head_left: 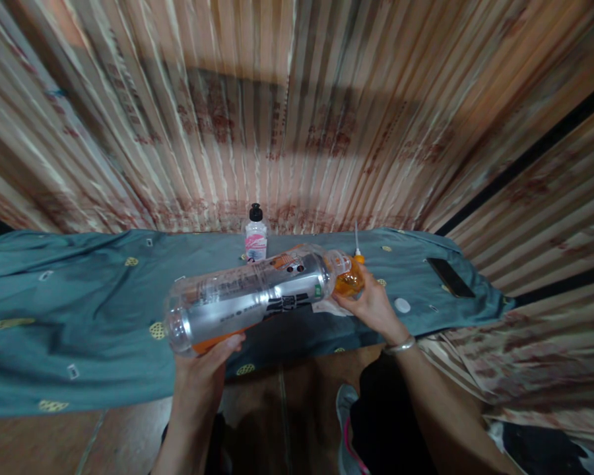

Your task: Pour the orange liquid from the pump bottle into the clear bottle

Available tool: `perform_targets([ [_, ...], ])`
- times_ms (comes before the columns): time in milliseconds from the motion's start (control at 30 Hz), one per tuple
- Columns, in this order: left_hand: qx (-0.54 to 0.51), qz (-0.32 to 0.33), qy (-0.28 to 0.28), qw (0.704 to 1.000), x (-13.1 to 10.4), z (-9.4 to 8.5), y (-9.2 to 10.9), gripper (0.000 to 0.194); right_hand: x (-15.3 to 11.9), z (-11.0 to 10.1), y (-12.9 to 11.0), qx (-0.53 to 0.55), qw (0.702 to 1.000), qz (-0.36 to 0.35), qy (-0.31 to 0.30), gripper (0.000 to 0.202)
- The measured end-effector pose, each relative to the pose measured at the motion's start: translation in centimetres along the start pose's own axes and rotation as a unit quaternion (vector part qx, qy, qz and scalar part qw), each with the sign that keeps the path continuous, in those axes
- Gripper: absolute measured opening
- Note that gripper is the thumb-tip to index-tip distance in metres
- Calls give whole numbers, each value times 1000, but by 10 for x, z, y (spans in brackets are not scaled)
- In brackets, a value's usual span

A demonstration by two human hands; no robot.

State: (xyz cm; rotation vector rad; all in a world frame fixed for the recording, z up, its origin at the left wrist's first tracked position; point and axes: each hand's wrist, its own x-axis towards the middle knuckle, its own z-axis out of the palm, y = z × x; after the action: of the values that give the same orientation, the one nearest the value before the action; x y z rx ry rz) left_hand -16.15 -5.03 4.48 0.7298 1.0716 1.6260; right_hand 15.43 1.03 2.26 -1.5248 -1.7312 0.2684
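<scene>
A large clear plastic bottle (247,297) with a silver label lies almost level in the air above the bed-like surface. My left hand (205,359) is closed round its base from below. At its neck end, my right hand (369,300) grips a small clear bottle (349,280) of orange liquid. The two bottles' necks meet or overlap; I cannot tell whether liquid is passing between them. Behind them on the cloth lies an orange cap with a thin tube (359,256). A round white cap (402,305) rests just right of my right hand.
The teal patterned cloth (94,297) covers the long surface. Upright at its back stands a small bottle with a black top (256,237). A dark phone (449,277) lies at the right. Striped curtains (277,119) hang behind and to the right; something white lies under the bottles.
</scene>
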Motion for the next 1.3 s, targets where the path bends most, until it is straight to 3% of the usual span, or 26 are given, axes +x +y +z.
perform_targets([
  [500,-25,-47,22,998,-4,16,0,22,-1,-3,4,20,1000,10,6,73],
  [800,-29,-57,-6,998,-3,12,-2,27,2,-8,0,24,1000,1,2,72],
  [1300,-24,-96,-9,995,5,28,9,39,6,-11,0,48,999,11,2,73],
])
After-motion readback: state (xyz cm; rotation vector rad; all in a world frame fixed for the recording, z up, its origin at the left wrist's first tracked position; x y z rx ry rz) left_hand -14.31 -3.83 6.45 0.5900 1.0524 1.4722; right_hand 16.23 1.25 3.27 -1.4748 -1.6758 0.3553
